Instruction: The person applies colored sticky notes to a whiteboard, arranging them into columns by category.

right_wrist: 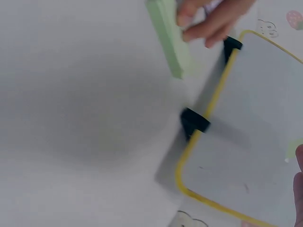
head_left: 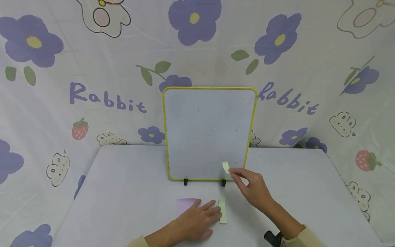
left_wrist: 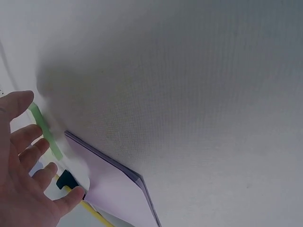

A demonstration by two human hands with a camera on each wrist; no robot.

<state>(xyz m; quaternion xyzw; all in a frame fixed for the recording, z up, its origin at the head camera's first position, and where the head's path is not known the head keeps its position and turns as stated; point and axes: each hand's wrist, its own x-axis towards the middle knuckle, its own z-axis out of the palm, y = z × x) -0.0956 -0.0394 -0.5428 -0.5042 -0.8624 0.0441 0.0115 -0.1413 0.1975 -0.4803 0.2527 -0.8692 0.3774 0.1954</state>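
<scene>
Between thumb and index finger, my right hand point(head_left: 254, 190) pinches a small pale green sticky note point(head_left: 226, 167), slightly curled, in front of the whiteboard's point(head_left: 210, 133) lower right part. In the right wrist view only a sliver of that hand point(right_wrist: 298, 189) and the note point(right_wrist: 293, 149) show at the right edge. My left hand point(head_left: 199, 222) lies with fingers spread over the table. Its fingertips are at a narrow green sticky note pad point(head_left: 223, 215), and it partly covers a purple sticky note pad point(head_left: 185, 205). Both pads point(left_wrist: 118, 182) appear in the left wrist view.
The yellow-framed whiteboard stands upright on two black feet point(head_left: 185, 182) on the white table point(head_left: 123, 192). Behind it hangs a cloth point(head_left: 117, 68) printed with flowers and rabbits. A black object point(head_left: 271, 238) sits by the right wrist.
</scene>
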